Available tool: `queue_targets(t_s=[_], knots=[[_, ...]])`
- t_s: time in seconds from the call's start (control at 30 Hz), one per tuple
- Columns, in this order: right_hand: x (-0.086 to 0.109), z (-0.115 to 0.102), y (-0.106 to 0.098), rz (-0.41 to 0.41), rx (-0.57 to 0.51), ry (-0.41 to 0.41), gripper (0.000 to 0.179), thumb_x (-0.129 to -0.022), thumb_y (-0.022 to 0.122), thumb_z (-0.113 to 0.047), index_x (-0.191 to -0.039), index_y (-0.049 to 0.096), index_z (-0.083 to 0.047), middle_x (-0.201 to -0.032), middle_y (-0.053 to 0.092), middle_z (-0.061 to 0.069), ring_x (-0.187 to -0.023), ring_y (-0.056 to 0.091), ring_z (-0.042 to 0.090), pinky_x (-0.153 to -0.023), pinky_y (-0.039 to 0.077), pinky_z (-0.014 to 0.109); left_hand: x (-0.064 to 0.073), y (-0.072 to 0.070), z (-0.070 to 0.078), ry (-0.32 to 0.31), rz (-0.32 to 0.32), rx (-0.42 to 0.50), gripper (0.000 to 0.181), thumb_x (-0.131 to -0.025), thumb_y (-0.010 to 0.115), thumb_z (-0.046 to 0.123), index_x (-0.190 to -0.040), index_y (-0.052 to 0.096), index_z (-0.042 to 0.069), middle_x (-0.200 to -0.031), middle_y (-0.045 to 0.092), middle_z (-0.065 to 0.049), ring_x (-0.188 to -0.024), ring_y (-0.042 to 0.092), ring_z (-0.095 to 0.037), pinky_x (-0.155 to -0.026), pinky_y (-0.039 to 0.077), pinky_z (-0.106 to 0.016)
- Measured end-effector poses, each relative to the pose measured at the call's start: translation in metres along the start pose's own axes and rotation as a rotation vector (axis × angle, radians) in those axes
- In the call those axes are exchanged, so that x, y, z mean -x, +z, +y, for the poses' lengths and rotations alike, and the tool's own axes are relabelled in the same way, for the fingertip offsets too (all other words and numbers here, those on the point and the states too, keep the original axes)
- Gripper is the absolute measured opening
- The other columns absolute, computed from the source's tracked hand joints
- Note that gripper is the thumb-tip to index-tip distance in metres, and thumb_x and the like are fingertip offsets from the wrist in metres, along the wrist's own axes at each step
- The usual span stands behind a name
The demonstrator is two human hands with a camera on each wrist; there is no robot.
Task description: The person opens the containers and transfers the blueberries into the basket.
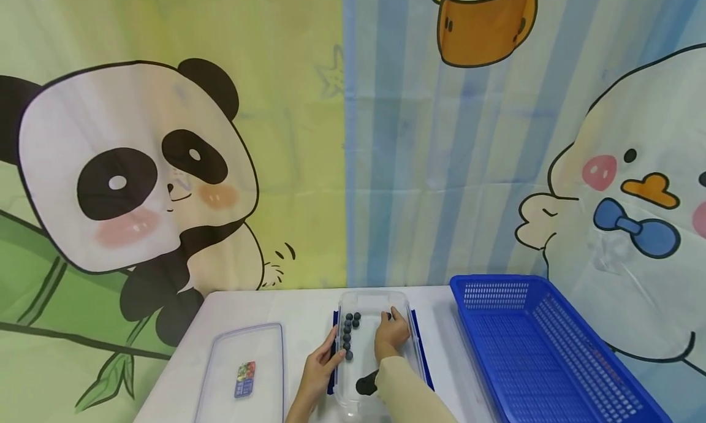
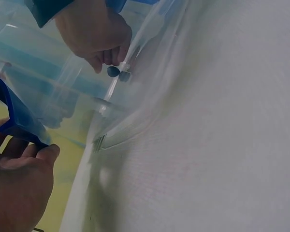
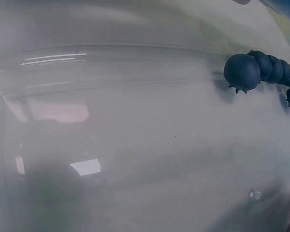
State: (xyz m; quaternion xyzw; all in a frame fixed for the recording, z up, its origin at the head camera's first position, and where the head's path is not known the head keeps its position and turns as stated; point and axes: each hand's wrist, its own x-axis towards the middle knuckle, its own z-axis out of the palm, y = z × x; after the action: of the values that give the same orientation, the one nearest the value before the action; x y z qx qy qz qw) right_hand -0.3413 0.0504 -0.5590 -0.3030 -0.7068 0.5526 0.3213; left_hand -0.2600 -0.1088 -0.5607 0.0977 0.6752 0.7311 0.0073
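A clear plastic box (image 1: 368, 300) with blue side latches stands at the middle of the table. Along its left side, several blueberries (image 1: 347, 329) form a row, with a few beside the far end; the right wrist view shows the row (image 3: 242, 72) close up. My left hand (image 1: 318, 366) grips the box's left side, and in the left wrist view its fingers pinch the blue latch (image 2: 24, 116). Inside the box, near the far right, my right hand (image 1: 393, 334) pinches a blueberry (image 1: 389, 316) with its fingertips pointing down. That blueberry (image 2: 113, 71) also shows in the left wrist view.
A clear lid (image 1: 268, 374) with a coloured label (image 1: 245, 380) lies on the table left of the box. To the right stands a blue plastic basket (image 1: 480, 343). Behind the white table (image 1: 309, 306) hangs a printed curtain (image 1: 309, 165).
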Motion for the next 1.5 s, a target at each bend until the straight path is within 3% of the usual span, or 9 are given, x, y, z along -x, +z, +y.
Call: queue_targets(t_s=[0.1, 0.23, 0.5, 0.73, 0.93, 1.23, 1.5], knots=[[0.001, 0.004, 0.002, 0.007, -0.013, 0.012, 0.026, -0.077, 0.072, -0.001, -0.103, 0.069, 0.003, -0.104, 0.065, 0.019, -0.101, 0.058, 0.036, -0.09, 0.045, 0.046, -0.002, -0.001, -0.011, 0.01, 0.008, 0.015, 0.056, -0.088, 0.063, 0.014, -0.139, 0.04, 0.007, -0.147, 0.028, -0.008, -0.134, 0.023, -0.027, -0.106, 0.021, -0.035], [0.001, 0.006, 0.006, 0.008, -0.019, 0.026, 0.026, -0.077, 0.072, -0.002, -0.102, 0.069, 0.003, -0.104, 0.065, 0.019, -0.1, 0.059, 0.035, -0.089, 0.047, 0.045, -0.002, -0.002, -0.011, 0.027, 0.015, 0.021, 0.055, -0.088, 0.063, 0.013, -0.138, 0.041, 0.008, -0.147, 0.03, -0.006, -0.134, 0.023, -0.025, -0.107, 0.021, -0.032], [0.0, 0.013, 0.015, 0.091, 0.0, 0.013, 0.025, -0.074, 0.074, 0.0, -0.098, 0.07, 0.001, -0.1, 0.067, 0.018, -0.095, 0.061, 0.035, -0.085, 0.048, 0.045, -0.003, -0.003, -0.011, 0.028, -0.009, 0.017, 0.058, -0.087, 0.064, 0.016, -0.139, 0.039, 0.008, -0.148, 0.027, -0.008, -0.135, 0.022, -0.024, -0.107, 0.021, -0.029], [0.001, 0.014, 0.013, 0.065, -0.007, 0.02, 0.026, -0.076, 0.072, 0.0, -0.101, 0.068, 0.001, -0.103, 0.066, 0.018, -0.097, 0.06, 0.035, -0.085, 0.048, 0.045, -0.004, -0.002, -0.01, 0.021, -0.01, 0.0, 0.062, -0.086, 0.066, 0.019, -0.139, 0.039, 0.005, -0.147, 0.026, -0.014, -0.135, 0.02, -0.03, -0.106, 0.021, -0.033], [0.001, 0.013, 0.014, 0.065, -0.007, 0.026, 0.023, -0.076, 0.071, 0.001, -0.1, 0.069, 0.002, -0.102, 0.066, 0.019, -0.097, 0.06, 0.035, -0.085, 0.049, 0.045, -0.003, -0.002, -0.008, 0.015, 0.002, -0.008, 0.057, -0.088, 0.062, 0.015, -0.14, 0.039, 0.01, -0.148, 0.026, -0.01, -0.135, 0.021, -0.027, -0.106, 0.021, -0.031], [0.0, 0.015, 0.017, 0.092, 0.001, -0.004, 0.019, -0.077, 0.071, 0.002, -0.096, 0.07, 0.001, -0.099, 0.067, 0.018, -0.094, 0.061, 0.035, -0.083, 0.049, 0.044, -0.003, -0.001, -0.01, 0.083, 0.003, -0.062, 0.056, -0.089, 0.061, 0.014, -0.139, 0.038, 0.004, -0.146, 0.027, -0.016, -0.132, 0.024, -0.034, -0.104, 0.024, -0.031], [-0.001, 0.019, 0.018, 0.088, 0.011, -0.009, 0.017, -0.078, 0.069, 0.002, -0.095, 0.07, 0.001, -0.099, 0.067, 0.018, -0.094, 0.061, 0.034, -0.083, 0.049, 0.044, -0.004, -0.002, -0.01, 0.036, -0.002, -0.023, 0.059, -0.088, 0.063, 0.017, -0.14, 0.038, 0.008, -0.148, 0.025, -0.012, -0.134, 0.021, -0.029, -0.106, 0.021, -0.032]])
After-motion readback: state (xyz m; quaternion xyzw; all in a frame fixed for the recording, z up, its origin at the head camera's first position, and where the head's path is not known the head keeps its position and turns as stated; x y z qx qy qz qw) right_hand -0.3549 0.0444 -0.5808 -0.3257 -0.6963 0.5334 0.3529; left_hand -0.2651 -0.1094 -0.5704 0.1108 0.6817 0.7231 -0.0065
